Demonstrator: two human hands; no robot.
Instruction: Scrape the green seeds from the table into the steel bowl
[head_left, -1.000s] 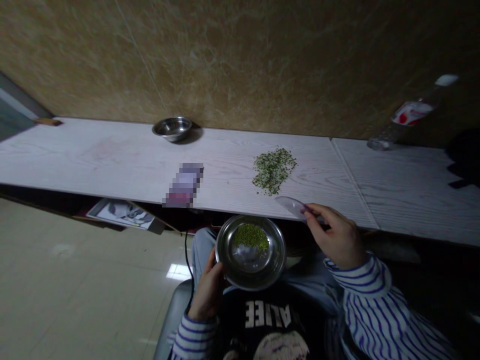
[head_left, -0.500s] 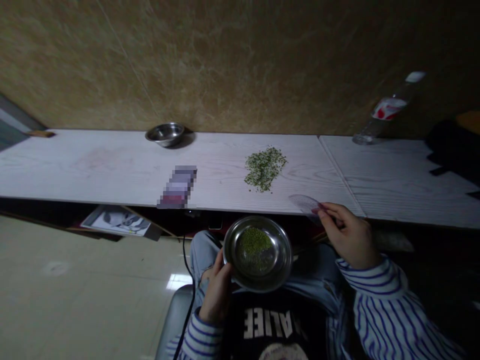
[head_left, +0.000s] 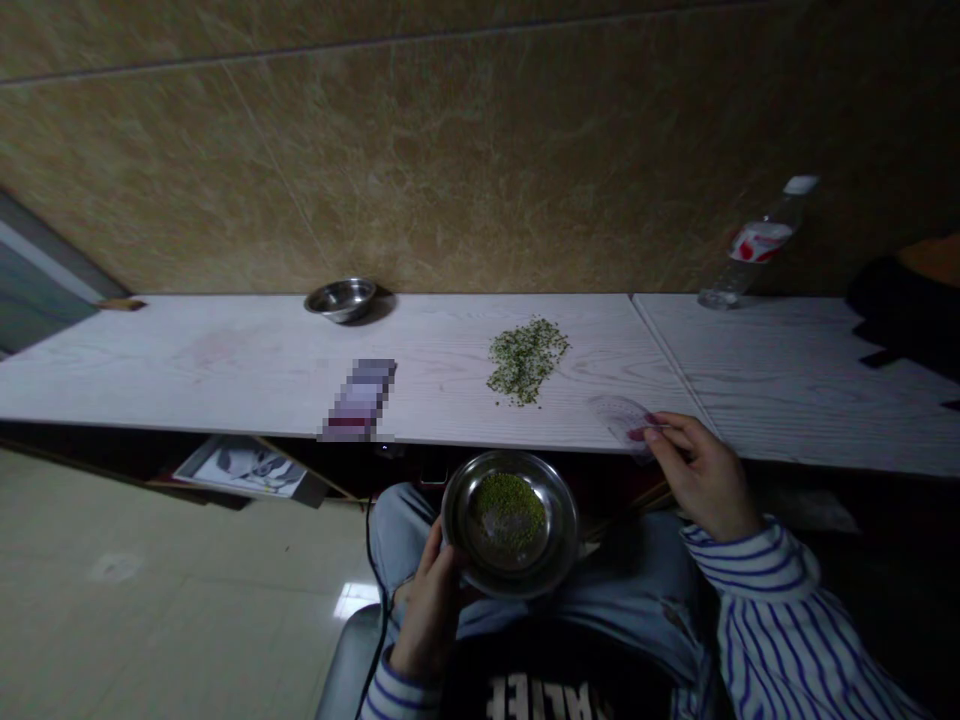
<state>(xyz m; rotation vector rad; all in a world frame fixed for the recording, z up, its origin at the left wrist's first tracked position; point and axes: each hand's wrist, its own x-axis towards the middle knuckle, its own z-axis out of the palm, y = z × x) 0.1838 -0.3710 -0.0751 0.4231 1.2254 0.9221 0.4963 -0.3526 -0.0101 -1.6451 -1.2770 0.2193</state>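
Observation:
My left hand [head_left: 431, 605] grips the left rim of a shiny metal bowl [head_left: 559, 540], held over my lap just below the table edge. Small green grains, perhaps mung beans [head_left: 510, 505], lie in the bottom of it. Between thumb and fingers, my right hand [head_left: 697, 475] pinches a clear plastic protractor [head_left: 619, 415], up near the table's front edge and to the right of the bowl. A loose patch of green bits [head_left: 527, 360] is spread on the white table, beyond the bowl and left of the protractor.
On the white wood-grain table [head_left: 442, 400] a second metal bowl [head_left: 341, 300] stands near the wall, with a blurred-out flat object [head_left: 360, 400] in front. A plastic bottle [head_left: 757, 245] and a dark item [head_left: 907, 320] are at the right. An open drawer [head_left: 247, 470] sticks out below left.
My right hand has drawn the protractor rightward, away from the green patch. The grains have shifted and spread within the held bowl. My view has tilted upward slightly.

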